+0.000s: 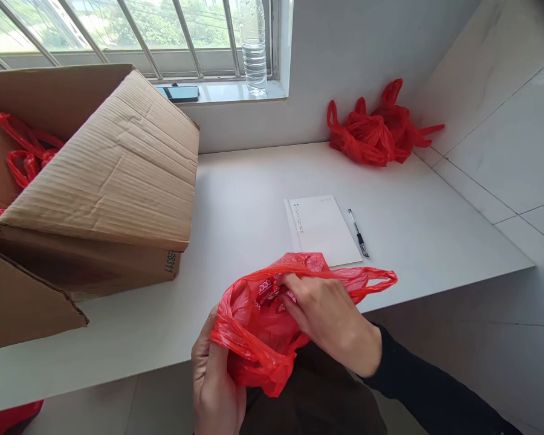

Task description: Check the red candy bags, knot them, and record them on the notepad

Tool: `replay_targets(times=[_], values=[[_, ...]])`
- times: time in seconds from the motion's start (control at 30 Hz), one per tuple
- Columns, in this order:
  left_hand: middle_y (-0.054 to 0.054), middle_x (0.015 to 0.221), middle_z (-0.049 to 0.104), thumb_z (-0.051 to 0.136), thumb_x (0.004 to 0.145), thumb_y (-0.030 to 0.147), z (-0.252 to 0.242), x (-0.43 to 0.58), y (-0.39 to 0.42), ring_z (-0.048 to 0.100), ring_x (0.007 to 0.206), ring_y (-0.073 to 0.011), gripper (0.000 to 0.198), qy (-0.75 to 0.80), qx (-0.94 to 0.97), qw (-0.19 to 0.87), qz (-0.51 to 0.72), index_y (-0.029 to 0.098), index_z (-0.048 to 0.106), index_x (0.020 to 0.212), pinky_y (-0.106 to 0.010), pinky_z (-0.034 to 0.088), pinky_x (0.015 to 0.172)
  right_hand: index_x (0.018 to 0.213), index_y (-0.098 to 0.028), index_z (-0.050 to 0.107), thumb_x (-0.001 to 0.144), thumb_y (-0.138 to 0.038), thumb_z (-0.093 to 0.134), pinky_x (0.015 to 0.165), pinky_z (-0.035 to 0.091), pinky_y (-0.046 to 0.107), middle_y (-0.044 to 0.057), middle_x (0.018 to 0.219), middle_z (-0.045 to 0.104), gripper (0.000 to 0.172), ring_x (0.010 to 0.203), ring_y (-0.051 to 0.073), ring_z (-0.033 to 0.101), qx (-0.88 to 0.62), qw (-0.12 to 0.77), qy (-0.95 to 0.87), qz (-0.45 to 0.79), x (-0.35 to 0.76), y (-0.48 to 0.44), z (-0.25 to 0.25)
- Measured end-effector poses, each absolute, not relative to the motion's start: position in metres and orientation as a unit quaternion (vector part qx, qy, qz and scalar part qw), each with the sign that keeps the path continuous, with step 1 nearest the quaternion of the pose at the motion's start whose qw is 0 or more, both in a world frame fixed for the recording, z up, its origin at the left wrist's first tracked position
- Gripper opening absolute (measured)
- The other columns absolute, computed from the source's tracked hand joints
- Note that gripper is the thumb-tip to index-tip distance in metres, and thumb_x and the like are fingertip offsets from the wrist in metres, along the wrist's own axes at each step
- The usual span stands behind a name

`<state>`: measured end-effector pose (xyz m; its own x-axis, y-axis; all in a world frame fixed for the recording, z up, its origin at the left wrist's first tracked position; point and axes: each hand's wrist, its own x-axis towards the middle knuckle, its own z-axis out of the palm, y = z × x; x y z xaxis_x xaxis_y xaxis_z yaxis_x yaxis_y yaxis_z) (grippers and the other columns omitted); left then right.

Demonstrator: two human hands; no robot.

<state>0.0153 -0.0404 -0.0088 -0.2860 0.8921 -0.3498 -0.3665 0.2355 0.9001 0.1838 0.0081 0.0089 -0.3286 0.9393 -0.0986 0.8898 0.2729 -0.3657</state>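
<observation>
A red plastic bag (258,356) gapes at the front edge of the table, its handle loop stretching out to the right. My left hand (215,374) grips the bag's left side, thumb in front and fingers behind the film. Inside the mouth lie small red wrapped packets (266,291) with pale printing; their kind is not clear. My right hand (329,308) reaches into the bag from the right, thumb and fingers closing around the packets. Its fingertips are partly hidden, so exactly what they pinch cannot be made out.
A large open cardboard box (149,163) with red bags (29,151) inside stands at left. More red bags (376,133) lie in the back right corner. A notebook (324,226) and pen (358,234) rest mid-table. The windowsill holds a phone (181,93) and water bottle (254,60).
</observation>
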Motion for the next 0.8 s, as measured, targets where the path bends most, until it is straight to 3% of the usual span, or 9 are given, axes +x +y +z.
replay_targets(times=[0.07,0.2,0.33,0.43,0.5,0.8], values=[[-0.004,0.102,0.079,0.074,0.083,0.052,-0.009,0.016,-0.041,0.075,0.089,-0.0273,0.034,0.575,0.238,0.536,0.571,0.026,0.076,0.105,-0.034,0.064,0.074,0.103,-0.023,0.062,0.102,-0.027,0.049,0.053,0.026,0.031,0.001,0.078,0.072,0.013,0.065,0.019,0.068,-0.555,0.079,-0.8,0.212,0.182,0.003,0.01],[-0.004,0.101,0.079,0.074,0.083,0.052,-0.009,0.014,-0.045,0.076,0.09,-0.0276,0.035,0.565,0.239,0.536,0.58,0.025,0.076,0.106,-0.035,0.064,0.078,0.082,-0.023,0.061,0.105,-0.029,0.042,0.05,0.021,0.033,0.0,0.061,0.064,0.031,0.052,0.017,0.06,-0.535,0.026,-0.817,0.212,0.184,-0.002,0.006],[-0.002,0.102,0.08,0.075,0.083,0.051,-0.011,0.012,-0.048,0.077,0.09,-0.0285,0.035,0.565,0.228,0.532,0.588,0.029,0.075,0.11,-0.038,0.064,0.08,0.093,-0.021,0.063,0.095,-0.011,0.05,0.05,0.022,0.034,0.002,0.067,0.066,0.017,0.055,0.018,0.058,-0.534,0.009,-0.828,0.173,0.193,0.0,-0.002],[-0.004,0.105,0.079,0.074,0.083,0.052,-0.01,0.012,-0.048,0.076,0.093,-0.0295,0.037,0.564,0.245,0.529,0.584,0.026,0.076,0.109,-0.038,0.064,0.082,0.099,-0.019,0.064,0.093,-0.009,0.051,0.053,0.027,0.034,0.005,0.078,0.07,0.017,0.065,0.02,0.062,-0.523,0.032,-0.834,0.17,0.198,0.002,-0.005],[-0.003,0.105,0.079,0.077,0.081,0.051,-0.01,0.013,-0.047,0.077,0.094,-0.0286,0.036,0.558,0.237,0.534,0.589,0.027,0.077,0.108,-0.037,0.064,0.082,0.097,-0.019,0.064,0.095,-0.009,0.048,0.052,0.026,0.034,0.005,0.072,0.069,0.019,0.06,0.019,0.061,-0.534,0.024,-0.827,0.175,0.199,0.004,-0.005],[-0.005,0.11,0.078,0.075,0.083,0.051,-0.008,0.015,-0.047,0.075,0.1,-0.0295,0.037,0.552,0.24,0.552,0.577,0.026,0.076,0.11,-0.035,0.063,0.082,0.086,-0.022,0.063,0.106,-0.029,0.039,0.05,0.023,0.031,0.005,0.069,0.069,0.031,0.055,0.018,0.063,-0.63,0.062,-0.765,0.116,0.201,0.012,0.007]])
